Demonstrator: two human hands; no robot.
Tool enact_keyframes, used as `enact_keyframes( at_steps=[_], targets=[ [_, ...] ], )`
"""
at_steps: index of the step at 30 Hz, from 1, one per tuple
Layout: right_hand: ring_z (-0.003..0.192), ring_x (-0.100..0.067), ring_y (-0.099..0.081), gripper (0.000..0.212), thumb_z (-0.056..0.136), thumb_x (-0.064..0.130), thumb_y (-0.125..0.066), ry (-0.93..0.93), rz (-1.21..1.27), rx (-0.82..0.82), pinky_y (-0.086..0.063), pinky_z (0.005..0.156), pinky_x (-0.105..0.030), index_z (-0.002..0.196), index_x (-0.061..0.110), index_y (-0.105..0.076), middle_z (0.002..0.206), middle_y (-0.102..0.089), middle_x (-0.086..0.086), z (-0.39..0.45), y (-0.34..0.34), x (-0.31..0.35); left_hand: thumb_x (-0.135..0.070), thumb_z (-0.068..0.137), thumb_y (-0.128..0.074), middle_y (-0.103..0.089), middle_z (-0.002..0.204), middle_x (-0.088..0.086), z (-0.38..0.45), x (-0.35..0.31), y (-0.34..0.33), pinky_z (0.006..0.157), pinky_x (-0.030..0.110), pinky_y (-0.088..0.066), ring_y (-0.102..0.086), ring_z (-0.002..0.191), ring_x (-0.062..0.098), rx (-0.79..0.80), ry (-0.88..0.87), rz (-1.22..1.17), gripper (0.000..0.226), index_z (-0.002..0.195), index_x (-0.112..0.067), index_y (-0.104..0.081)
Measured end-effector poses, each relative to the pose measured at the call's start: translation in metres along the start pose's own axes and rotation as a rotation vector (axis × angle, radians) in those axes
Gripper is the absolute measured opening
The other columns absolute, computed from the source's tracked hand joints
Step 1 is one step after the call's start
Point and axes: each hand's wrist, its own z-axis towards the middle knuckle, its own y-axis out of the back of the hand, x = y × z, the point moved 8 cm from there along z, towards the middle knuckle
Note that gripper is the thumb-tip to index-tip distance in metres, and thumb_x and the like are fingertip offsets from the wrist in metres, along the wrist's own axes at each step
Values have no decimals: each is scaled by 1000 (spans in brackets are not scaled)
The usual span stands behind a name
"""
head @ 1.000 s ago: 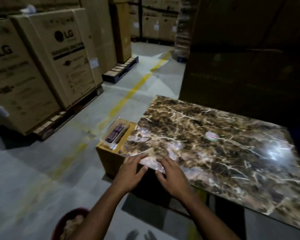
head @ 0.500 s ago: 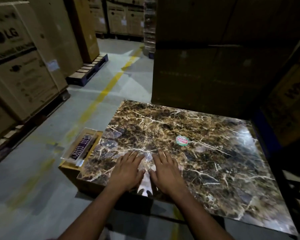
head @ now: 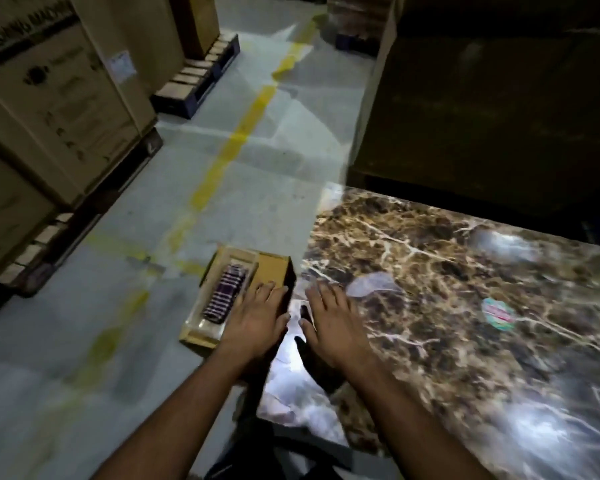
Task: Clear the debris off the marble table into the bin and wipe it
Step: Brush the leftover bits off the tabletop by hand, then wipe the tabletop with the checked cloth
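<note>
While the table is only partly in view, this entry lists what shows.

Table: marble table (head: pixel 447 306), dark brown with pale veins, fills the right half of the view; its left corner is nearest the person.
Debris: a thin clear scrap (head: pixel 373 285) lies flat on the marble just beyond the right hand; a round green and red sticker (head: pixel 497 313) lies farther right, well apart from both hands.
Right hand: right hand (head: pixel 333 320), palm down, fingers spread, empty, over the table's left edge; contact cannot be told.
Left hand: left hand (head: pixel 257 320), palm down, fingers spread, empty, over the cardboard box (head: pixel 272 268) just beside the table.
Box: low, on the floor, carrying a clear pack (head: pixel 224 299) of dark striped items.
Bin: not in view.
Cloth: none seen.
Step in hand: probably gathering debris toward the left edge.
Next move: likely a sweep of the clear scrap off the edge, calling for a bin below.
</note>
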Motion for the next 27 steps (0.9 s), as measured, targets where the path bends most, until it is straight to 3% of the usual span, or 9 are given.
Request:
enact_keyframes(
  at_steps=[6, 11, 16, 18, 21, 25, 27],
  targets=[
    [135, -30, -43, 55, 96, 36, -53, 65, 33, 62, -42, 103, -45, 145, 14, -45, 153, -44, -9, 94, -25, 66, -43, 95, -45, -57, 136, 3, 44, 104, -20, 102, 41, -43, -49, 125, 26, 147, 40, 59, 49, 140, -23, -48],
    [137, -33, -37, 59, 98, 27, -49, 73, 64, 225, -42, 107, -43, 152, 9, -33, 158, -34, -15, 151, -86, 84, -32, 98, -49, -61, 130, 9, 71, 166, -77, 85, 35, -48, -61, 109, 30, 284, 144, -38, 39, 136, -21, -50],
    [132, -33, -41, 60, 96, 25, -49, -16, 147, 296, -41, 108, -42, 151, 7, -33, 154, -37, -14, 174, -124, 85, -37, 100, -49, -61, 134, 12, 94, 213, -157, 78, 17, -55, -61, 117, 28, 392, 425, -236, 44, 135, -12, -56],
    [124, -34, -45, 53, 96, 25, -49, 6, 132, 316, -44, 103, -43, 144, 6, -42, 146, -43, -14, 176, -129, 89, -28, 90, -64, -62, 129, 15, 100, 225, -179, 89, 29, -53, -62, 113, 31, 391, 501, -253, 51, 137, -11, -49],
    [118, -33, -49, 50, 95, 26, -49, 30, 115, 304, -46, 95, -43, 142, 9, -44, 138, -48, -11, 176, -134, 90, -24, 83, -70, -55, 131, 26, 114, 231, -191, 96, 41, -48, -57, 115, 41, 242, 482, -304, 69, 142, -5, -42],
    [127, -30, -44, 57, 95, 29, -50, -29, 208, 278, -47, 100, -45, 148, 14, -36, 147, -44, -7, 178, -134, 84, -20, 83, -71, -52, 131, 36, 125, 234, -195, 86, 51, -55, -59, 108, 51, 135, 440, -270, 75, 147, 4, -38],
    [127, -29, -43, 55, 96, 29, -50, -45, 245, 244, -47, 100, -46, 148, 15, -37, 146, -45, -6, 177, -126, 84, -26, 86, -57, -58, 119, 37, 127, 234, -204, 78, 50, -59, -64, 96, 50, 211, 426, -338, 69, 143, 10, -40]
  ],
)
